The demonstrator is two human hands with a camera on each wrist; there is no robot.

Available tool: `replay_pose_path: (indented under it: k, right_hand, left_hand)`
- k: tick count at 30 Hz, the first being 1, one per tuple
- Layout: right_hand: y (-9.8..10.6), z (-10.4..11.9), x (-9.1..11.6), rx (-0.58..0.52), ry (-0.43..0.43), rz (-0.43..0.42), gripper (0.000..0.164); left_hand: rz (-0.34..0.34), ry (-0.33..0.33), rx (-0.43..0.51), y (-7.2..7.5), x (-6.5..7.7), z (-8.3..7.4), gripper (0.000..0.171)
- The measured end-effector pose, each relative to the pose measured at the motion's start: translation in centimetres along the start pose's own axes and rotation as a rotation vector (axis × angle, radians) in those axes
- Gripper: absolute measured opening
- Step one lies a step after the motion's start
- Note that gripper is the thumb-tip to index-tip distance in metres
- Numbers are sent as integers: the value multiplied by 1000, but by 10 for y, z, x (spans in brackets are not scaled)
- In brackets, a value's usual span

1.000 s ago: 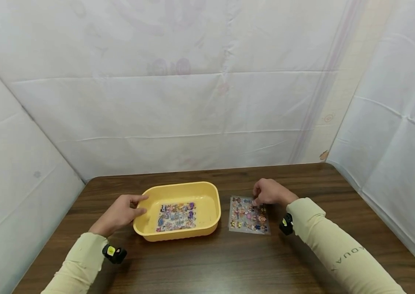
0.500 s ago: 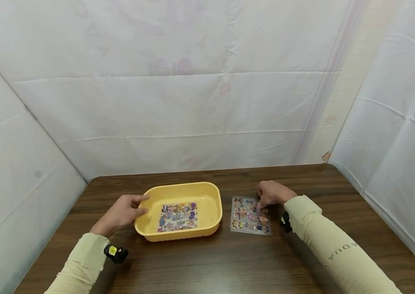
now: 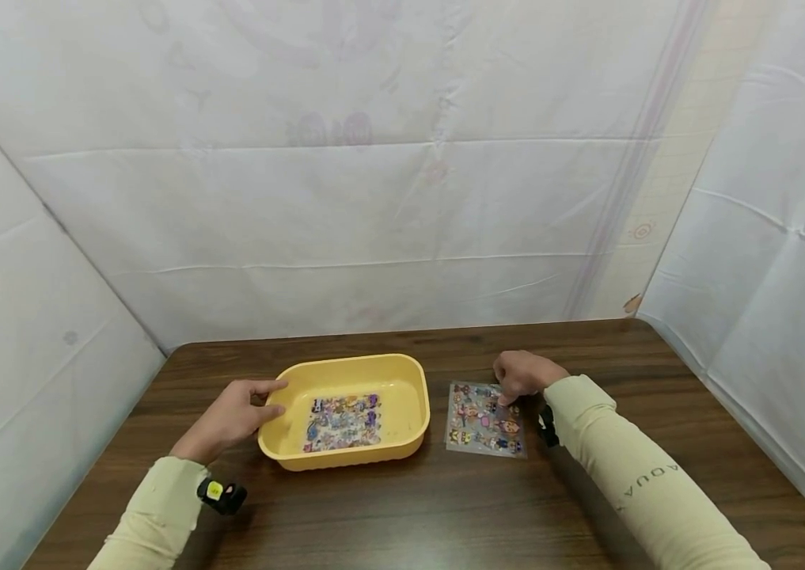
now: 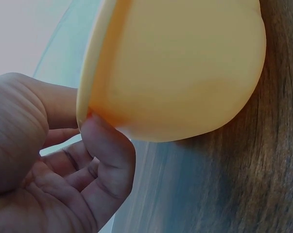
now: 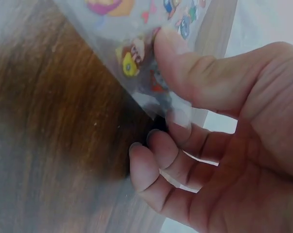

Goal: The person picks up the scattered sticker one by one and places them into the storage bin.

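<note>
Yellow tray (image 3: 348, 457) held by the left hand (image 3: 233, 414), we see a sheet (image 3: 484, 435) pinched at one corner by the right hand (image 3: 523, 374), under the thumb (image 5: 185, 68), where a weak grip could lose it.

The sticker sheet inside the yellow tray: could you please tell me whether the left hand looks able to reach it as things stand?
Probably yes: the sticker sheet lies uncovered in the open yellow tray, though the left hand would likely have to release its grip on the rim first.
</note>
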State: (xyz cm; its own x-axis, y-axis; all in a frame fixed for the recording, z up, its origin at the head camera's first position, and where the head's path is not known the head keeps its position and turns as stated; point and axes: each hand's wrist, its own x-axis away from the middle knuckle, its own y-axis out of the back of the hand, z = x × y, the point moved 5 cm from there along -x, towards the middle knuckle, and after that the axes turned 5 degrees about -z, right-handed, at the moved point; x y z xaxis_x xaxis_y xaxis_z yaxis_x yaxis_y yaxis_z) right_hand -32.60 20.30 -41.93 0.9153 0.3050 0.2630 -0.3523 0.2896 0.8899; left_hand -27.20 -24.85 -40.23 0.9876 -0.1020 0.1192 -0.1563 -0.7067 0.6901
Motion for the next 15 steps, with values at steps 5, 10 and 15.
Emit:
replay_pose_path:
  k: [5,10,15]
  right_hand:
    - [1,-2,-2,-62,-9,-33,36]
    - [2,-5,-3,-88,6,-76,31]
    - [6,-5,-3,6,70,-139,28]
  left_hand:
    - [5,3,8,-1,2,0,51]
    - [1,5,-4,-1,1,-1,51]
    - [1,11,-9,0,0,-2,51]
